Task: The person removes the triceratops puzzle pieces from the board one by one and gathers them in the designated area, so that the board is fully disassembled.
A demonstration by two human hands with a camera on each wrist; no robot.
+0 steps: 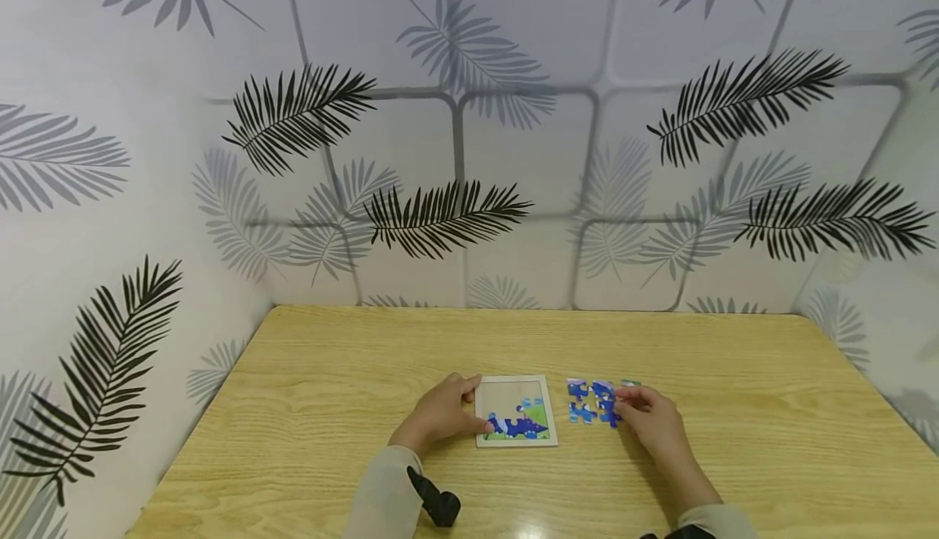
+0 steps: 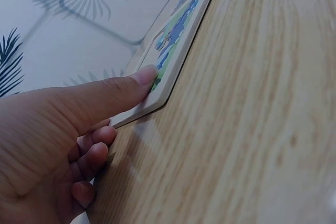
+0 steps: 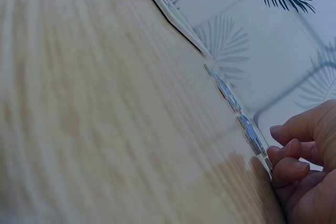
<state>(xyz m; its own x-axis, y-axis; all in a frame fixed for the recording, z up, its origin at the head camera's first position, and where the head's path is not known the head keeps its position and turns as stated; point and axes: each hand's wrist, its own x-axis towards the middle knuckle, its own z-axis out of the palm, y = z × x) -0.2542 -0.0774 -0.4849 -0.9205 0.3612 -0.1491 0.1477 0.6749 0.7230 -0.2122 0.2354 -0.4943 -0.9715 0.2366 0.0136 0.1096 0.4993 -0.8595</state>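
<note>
Centrally, frame [image 1: 517,443], head view: on the table [image 1: 330,376], partly filled; left hand [image 1: 443,410] grips its left side.
Pieces [image 1: 584,414], head view: just right of it, right hand [image 1: 654,426] at their edge.
Thumb [image 2: 126,90], left wrist: on the frame, near a corner.
Fingertips [image 3: 294,167], right wrist: by the pieces; whether pinching, cannot tell.

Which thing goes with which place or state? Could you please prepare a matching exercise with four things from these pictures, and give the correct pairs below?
Things:
1. Left grip
2. Right grip
3. Fitted pieces
4. Black leaf prints

Places or states:
A. On the wall
B. At the loose pieces
C. Holding the puzzle frame by its left side
D. Inside the frame

Right pairs: 1-C, 2-B, 3-D, 4-A
</note>
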